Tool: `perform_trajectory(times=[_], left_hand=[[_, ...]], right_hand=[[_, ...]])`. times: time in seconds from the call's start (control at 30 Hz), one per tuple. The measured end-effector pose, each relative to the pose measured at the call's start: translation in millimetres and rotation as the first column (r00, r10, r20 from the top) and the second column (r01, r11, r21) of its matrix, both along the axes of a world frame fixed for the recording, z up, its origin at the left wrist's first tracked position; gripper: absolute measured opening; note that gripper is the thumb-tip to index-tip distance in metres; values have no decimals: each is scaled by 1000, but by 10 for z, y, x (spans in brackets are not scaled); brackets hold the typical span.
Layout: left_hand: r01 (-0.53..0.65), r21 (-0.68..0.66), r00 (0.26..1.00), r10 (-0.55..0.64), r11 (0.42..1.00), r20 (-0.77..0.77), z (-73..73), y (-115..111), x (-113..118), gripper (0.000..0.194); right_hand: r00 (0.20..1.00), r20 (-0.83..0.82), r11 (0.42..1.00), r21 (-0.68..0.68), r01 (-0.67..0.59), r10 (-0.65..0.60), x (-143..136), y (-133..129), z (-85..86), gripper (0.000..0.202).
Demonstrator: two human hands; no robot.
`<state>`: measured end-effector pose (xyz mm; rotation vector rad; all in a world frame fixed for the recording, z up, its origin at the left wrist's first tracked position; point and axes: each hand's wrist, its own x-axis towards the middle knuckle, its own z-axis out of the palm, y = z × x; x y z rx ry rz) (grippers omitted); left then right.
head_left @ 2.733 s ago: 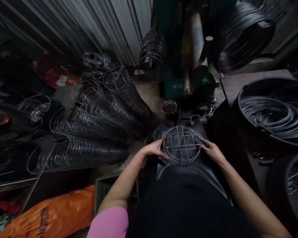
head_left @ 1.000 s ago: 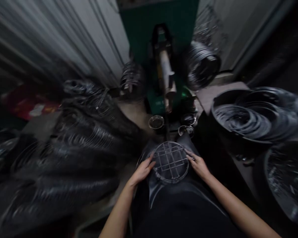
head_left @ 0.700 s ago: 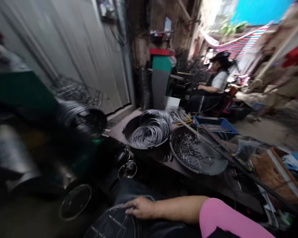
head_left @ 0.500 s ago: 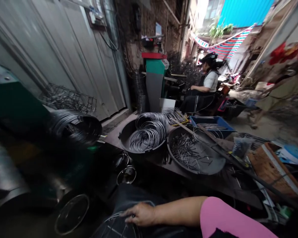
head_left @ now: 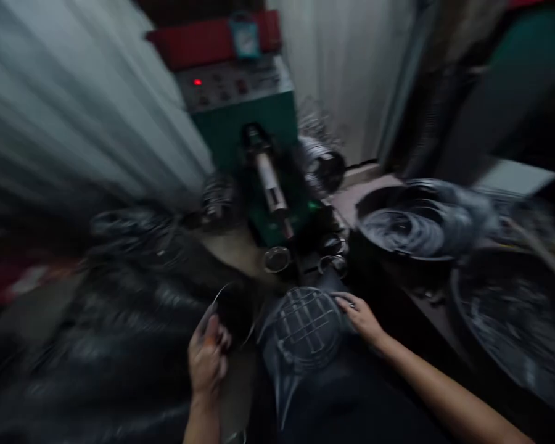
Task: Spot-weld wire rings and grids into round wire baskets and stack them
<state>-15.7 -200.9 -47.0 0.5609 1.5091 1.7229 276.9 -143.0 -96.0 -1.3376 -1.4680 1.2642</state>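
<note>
My left hand is closed on a thin wire ring, which stands up from its fingers and shows only as a faint arc. On my lap lies a round wire rack with straight bars crossing inside its rim. At its right edge, the fingers of my right hand are closed round the rim. Beyond my knees stands a green machine with a red top, a lit red lamp and a light cylindrical part pointing toward me. Motion blurs the fine detail.
Wire rings hang or lie near the machine's front. At right, one dark basin holds coiled rings and another basin holds short metal pieces. Black sheeting covers the left side. A corrugated metal wall rises behind.
My view has swung left and down toward the green machine. My left hand has come into view with a wire ring. My right hand remains at the rack's rim.
</note>
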Motion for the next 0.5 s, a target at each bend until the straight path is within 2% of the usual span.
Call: perform_trajectory(times=[0.03,0.1,0.17,0.23,0.3,0.4,0.5], left_hand=[[-66,90,992,56,994,109,71,35,10,44],[-69,192,950,6,979,313,189,134,112,39],[-47,228,882,-67,973,466,249,201,295,34],[-18,232,816,-120,973,565,243,205,485,30],[9,214,771,-143,977,621,193,172,609,29],[53,184,735,-163,981,658,116,134,638,28],[112,192,722,-212,975,659,90,144,575,30]], right_hand=[[998,-4,998,11,-55,55,-73,42,81,52],[985,-3,984,32,-173,174,-247,47,223,50],[964,0,964,24,-266,266,-400,-26,315,50],[953,-7,953,1,-304,304,-489,-102,346,50],[966,-19,966,-7,-257,257,-501,-138,337,50],[992,-26,992,7,-125,125,-425,-129,324,50],[990,-50,992,1,-130,129,-335,-97,357,50]])
